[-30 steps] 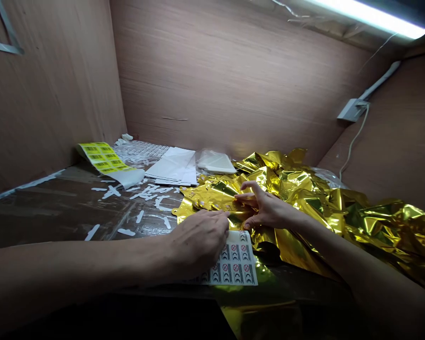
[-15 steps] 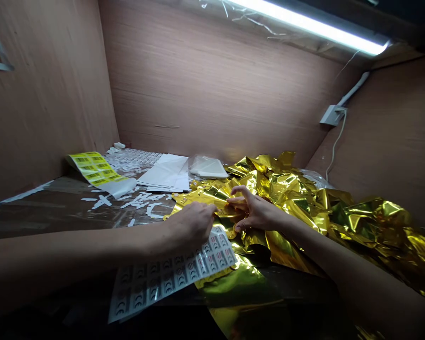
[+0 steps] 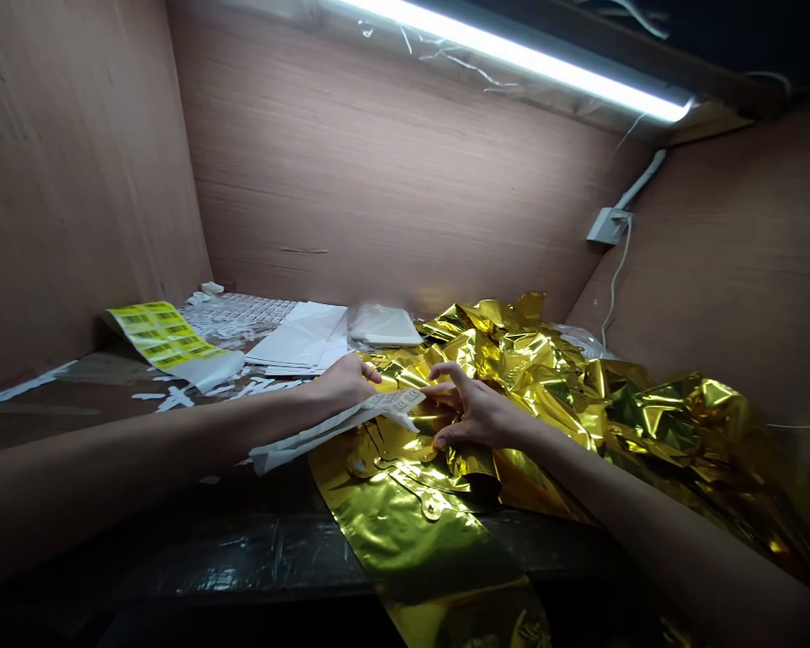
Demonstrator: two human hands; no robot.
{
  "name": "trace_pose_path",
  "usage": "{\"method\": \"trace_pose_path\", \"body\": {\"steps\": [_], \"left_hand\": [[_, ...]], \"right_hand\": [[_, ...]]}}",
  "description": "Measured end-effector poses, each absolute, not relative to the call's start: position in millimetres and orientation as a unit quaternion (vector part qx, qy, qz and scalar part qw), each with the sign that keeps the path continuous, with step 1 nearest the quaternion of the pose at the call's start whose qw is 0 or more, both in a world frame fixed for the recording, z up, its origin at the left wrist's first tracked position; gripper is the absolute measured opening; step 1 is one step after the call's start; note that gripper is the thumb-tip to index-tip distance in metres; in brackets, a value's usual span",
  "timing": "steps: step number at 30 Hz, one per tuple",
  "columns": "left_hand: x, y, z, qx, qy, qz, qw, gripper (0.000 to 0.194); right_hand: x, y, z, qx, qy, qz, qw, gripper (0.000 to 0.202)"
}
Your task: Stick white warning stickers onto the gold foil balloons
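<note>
My left hand (image 3: 349, 382) is closed, fingers curled, over a sheet of small printed stickers (image 3: 337, 430). The sheet is tilted nearly edge-on, its printed face showing only at the right end, near my right fingertips. My right hand (image 3: 478, 412) rests on crumpled gold foil pieces (image 3: 540, 360), its thumb and fingers apart. Below both hands, a flat gold foil piece (image 3: 405, 513) with rounded tabs hangs over the table's front edge. What lies under my right palm is hidden.
A yellow label sheet (image 3: 162, 335) curls at the left, beside white paper sheets (image 3: 301, 337) and a clear-wrapped white stack (image 3: 384, 324). White scraps (image 3: 175, 396) lie on the dark table (image 3: 270, 549). A wall socket (image 3: 609, 225) with a cable is at the right.
My left hand has moved up and left, and the sticker sheet has swung from facing me to nearly edge-on, uncovering the flat foil. My right hand keeps nearly the same place.
</note>
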State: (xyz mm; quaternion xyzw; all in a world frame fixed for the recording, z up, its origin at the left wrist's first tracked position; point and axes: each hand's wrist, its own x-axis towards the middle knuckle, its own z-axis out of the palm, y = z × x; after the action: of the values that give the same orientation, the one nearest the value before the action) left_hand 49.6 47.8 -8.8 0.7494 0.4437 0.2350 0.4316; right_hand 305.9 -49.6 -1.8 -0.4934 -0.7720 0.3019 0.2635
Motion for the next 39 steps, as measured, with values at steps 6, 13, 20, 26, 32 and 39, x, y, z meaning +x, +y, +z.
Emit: {"method": "trace_pose_path", "body": {"steps": [6,13,20,26,32,39], "left_hand": [[48,55,-6,0.747,0.435,0.217,0.453,0.025],[47,-11,8,0.888,0.341,0.239,0.193,0.046],[58,-82,-1,0.968,0.221,0.116,0.020,0.051],[65,-77,2,0.975,0.210,0.065,0.006,0.058],[69,-77,2,0.976,0.214,0.050,0.003,0.054],[69,-79,-1,0.976,0.210,0.060,-0.022,0.042]], "right_hand": [[305,-51,-1,-0.474,-0.758,0.345,0.284,0.083],[315,-45,-6,-0.481,-0.772,0.314,0.271,0.091],[323,-39,-10,-0.468,-0.778,0.327,0.261,0.088],[315,-45,18,-0.485,-0.812,0.269,0.182,0.076],[268,-36,23,-0.462,-0.814,0.219,0.276,0.012],[226,-13,16,-0.465,-0.848,0.107,0.232,0.011]]}}
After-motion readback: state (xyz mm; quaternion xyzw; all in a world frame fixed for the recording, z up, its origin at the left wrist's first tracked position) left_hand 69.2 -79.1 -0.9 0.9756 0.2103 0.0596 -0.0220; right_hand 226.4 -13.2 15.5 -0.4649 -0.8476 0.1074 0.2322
